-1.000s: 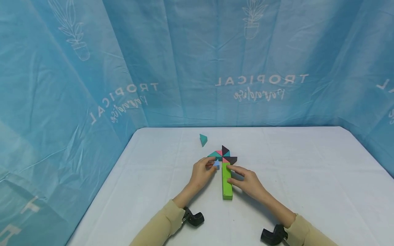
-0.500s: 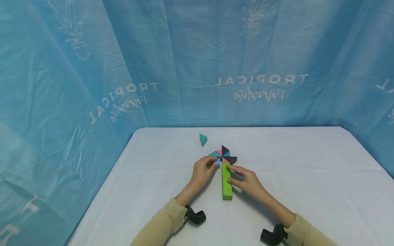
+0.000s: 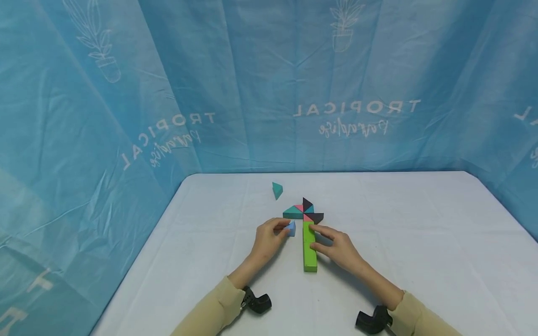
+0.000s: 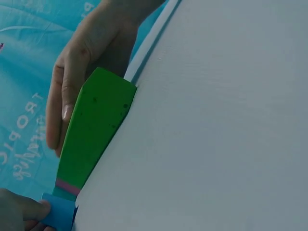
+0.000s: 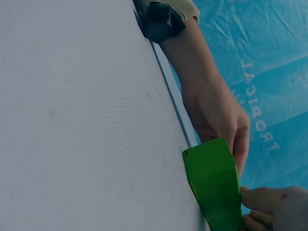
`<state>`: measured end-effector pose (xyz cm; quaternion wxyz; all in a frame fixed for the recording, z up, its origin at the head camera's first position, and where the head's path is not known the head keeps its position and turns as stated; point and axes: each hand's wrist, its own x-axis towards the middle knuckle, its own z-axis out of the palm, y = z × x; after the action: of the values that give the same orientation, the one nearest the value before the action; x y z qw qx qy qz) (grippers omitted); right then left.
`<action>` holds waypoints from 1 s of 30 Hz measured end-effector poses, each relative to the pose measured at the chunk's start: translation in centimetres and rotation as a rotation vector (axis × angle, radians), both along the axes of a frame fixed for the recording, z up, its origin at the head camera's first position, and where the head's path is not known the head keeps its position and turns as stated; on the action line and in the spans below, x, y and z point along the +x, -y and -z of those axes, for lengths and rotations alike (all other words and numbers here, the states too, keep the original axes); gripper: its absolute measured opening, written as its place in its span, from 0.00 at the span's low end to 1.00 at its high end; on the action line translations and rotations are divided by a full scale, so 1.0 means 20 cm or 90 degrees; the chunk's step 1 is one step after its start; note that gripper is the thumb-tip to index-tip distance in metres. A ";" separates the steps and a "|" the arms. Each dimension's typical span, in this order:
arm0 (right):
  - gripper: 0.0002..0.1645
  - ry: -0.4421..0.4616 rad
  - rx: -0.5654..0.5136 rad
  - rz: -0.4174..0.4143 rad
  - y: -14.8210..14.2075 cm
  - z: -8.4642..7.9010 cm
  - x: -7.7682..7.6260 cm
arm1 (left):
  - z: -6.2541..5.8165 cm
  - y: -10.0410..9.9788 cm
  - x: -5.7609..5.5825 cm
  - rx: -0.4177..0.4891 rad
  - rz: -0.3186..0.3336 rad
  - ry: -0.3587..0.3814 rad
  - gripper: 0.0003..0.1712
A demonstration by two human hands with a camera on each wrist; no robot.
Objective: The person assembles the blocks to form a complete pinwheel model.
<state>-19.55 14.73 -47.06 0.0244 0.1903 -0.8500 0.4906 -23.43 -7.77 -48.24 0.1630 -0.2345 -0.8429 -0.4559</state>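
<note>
My left hand (image 3: 268, 239) pinches a small blue triangular block (image 3: 292, 228) between thumb and fingers, just left of a green bar. The blue block (image 4: 60, 211) also shows in the left wrist view. My right hand (image 3: 339, 249) rests index finger and thumb, spread apart, against the right side of the green bar (image 3: 309, 254), made of blocks end to end. Beyond the bar's far end lies a pinwheel of triangular blocks: black (image 3: 307, 205), teal (image 3: 293, 213), pink (image 3: 307, 218) and blue. A gap separates the blue block from the pinwheel and the bar.
A loose teal triangular block (image 3: 277, 190) stands farther back, left of the pinwheel. White cloth covers the table (image 3: 399, 224), and a blue printed curtain (image 3: 260, 93) hangs behind and along the sides. Each wrist wears a black camera mount (image 3: 257, 301).
My left hand brought the blue block up to the pinwheel's lower left, then drew it back left and nearer. The right hand and green bar stayed put.
</note>
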 end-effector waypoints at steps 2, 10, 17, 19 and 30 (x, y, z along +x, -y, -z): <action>0.32 0.001 0.002 0.001 0.00 0.00 0.00 | 0.00 0.06 0.02 0.013 0.010 0.001 0.12; 0.32 0.008 0.004 0.003 -0.02 0.00 -0.01 | 0.02 0.32 0.02 0.000 -0.040 -0.073 0.13; 0.32 0.010 0.003 0.012 -0.02 0.01 0.00 | 0.03 0.34 0.00 -0.040 -0.025 -0.089 0.20; 0.32 0.013 -0.003 0.011 -0.02 0.01 0.00 | 0.02 0.32 -0.01 -0.046 -0.026 -0.089 0.21; 0.32 0.010 -0.010 0.002 0.00 0.01 0.00 | 0.02 0.31 -0.07 -0.039 -0.089 -0.068 0.13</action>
<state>-19.60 14.70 -47.36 0.0199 0.1844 -0.8465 0.4990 -24.74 -13.97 -48.55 0.2322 -0.2038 -0.8608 -0.4044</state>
